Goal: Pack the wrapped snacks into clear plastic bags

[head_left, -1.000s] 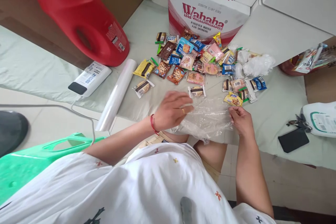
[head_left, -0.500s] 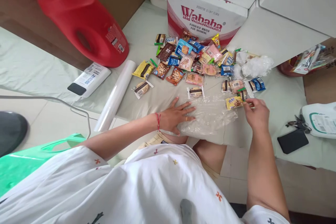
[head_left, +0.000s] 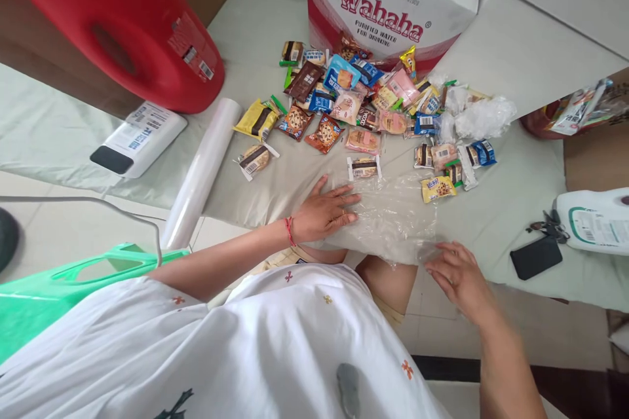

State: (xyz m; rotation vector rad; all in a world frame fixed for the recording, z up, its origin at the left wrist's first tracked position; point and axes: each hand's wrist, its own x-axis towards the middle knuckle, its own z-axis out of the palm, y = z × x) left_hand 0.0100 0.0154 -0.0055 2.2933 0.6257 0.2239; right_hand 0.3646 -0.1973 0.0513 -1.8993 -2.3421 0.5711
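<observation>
While my left hand [head_left: 327,213] lies flat, fingers spread, on the left part of the clear plastic film [head_left: 393,219], my right hand [head_left: 459,275] is at its near right corner; whether those fingers pinch it, I cannot tell. The film lies near me on the pale green cloth [head_left: 496,216], beside the yellow cookie packet [head_left: 439,189]. It should be light, limp and slippery (perhaps clingy), best pinched by a corner.

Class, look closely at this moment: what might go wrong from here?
1. The thin clear plastic lies wrinkled under the left hand; it might slip.
2. The yellow cookie packet lies close to that plastic; a tug from the right hand might drag it.
3. The plastic roll juts past the near edge of the table; a bump might drop it.
</observation>
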